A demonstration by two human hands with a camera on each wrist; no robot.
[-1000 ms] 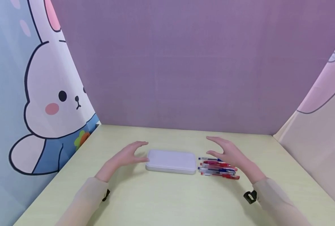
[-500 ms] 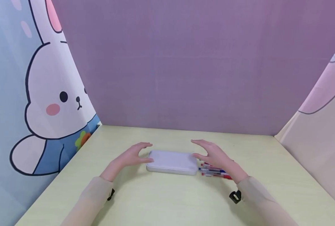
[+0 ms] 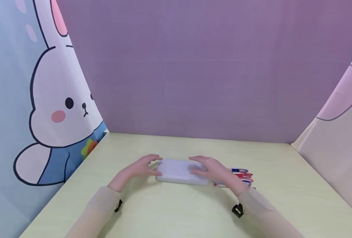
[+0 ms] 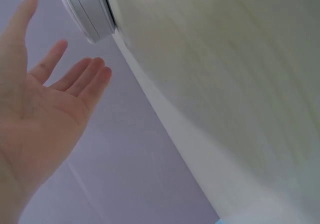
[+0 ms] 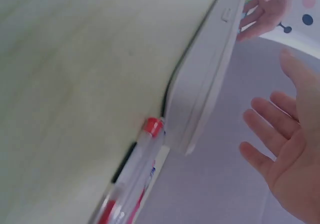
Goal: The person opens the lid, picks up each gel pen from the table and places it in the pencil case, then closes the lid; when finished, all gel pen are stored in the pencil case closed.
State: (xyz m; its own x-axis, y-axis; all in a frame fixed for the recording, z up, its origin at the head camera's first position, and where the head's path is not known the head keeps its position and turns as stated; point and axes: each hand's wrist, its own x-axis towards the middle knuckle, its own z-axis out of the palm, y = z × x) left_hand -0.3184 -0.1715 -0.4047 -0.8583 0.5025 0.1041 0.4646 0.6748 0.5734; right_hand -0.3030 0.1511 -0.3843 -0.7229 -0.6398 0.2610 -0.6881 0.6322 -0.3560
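A flat white case [image 3: 176,170] with rounded corners lies on the table, its lid down. A seam and a small catch show along the side of the case [image 5: 200,84] in the right wrist view. My left hand [image 3: 142,167] is at the case's left end, thumb and fingers spread apart. Over the right end hovers my right hand [image 3: 213,170], its fingers loosely extended and holding nothing. Several red and blue pens [image 3: 243,176] lie beside the case, partly hidden by my right wrist. In the left wrist view, the palm of my left hand [image 4: 47,111] faces the camera.
The pale wooden table [image 3: 164,211] spreads around the case. A purple cloth [image 3: 193,72] rises behind it. Printed curtains flank the table, with a rabbit curtain [image 3: 54,99] on the left and a pink and cream curtain [image 3: 345,138] on the right.
My right hand has moved left and down from beside the pens to over the case's right end. My left hand has shifted slightly right and down. The case and pens have stayed in place.
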